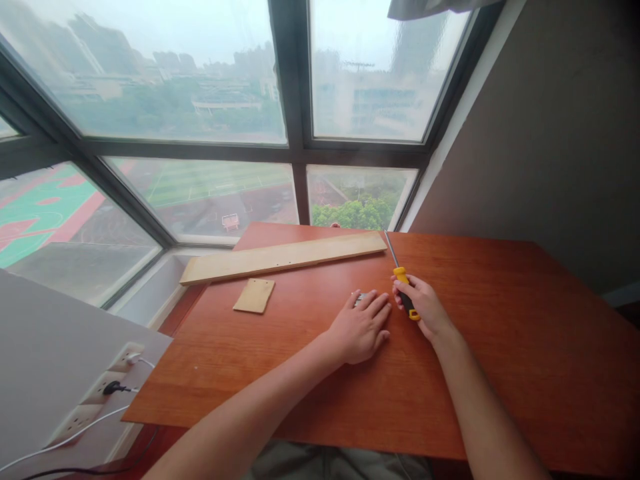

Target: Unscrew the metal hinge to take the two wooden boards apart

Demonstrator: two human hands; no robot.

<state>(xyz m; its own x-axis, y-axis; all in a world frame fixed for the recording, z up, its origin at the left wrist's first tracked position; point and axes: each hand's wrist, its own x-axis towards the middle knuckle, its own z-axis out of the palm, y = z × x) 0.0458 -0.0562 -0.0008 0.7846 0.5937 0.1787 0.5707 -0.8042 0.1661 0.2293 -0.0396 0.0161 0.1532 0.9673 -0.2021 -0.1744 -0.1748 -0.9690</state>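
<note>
My right hand (424, 308) is closed round the yellow and black handle of a screwdriver (401, 277) whose metal shaft points away toward the window. My left hand (361, 327) lies flat on the reddish wooden table (500, 320) with fingers stretched out, its fingertips over a small grey object (361, 297) that is mostly hidden. A long pale wooden plank (283, 257) lies across the far part of the table. A small square piece of wood (255, 295) rests just in front of the plank, to the left of my hands.
Large windows (200, 100) fill the wall behind the table. A brown wall (550, 133) stands on the right. At lower left a power strip (100, 393) with plugged cables sits on a grey ledge beside the table's left edge.
</note>
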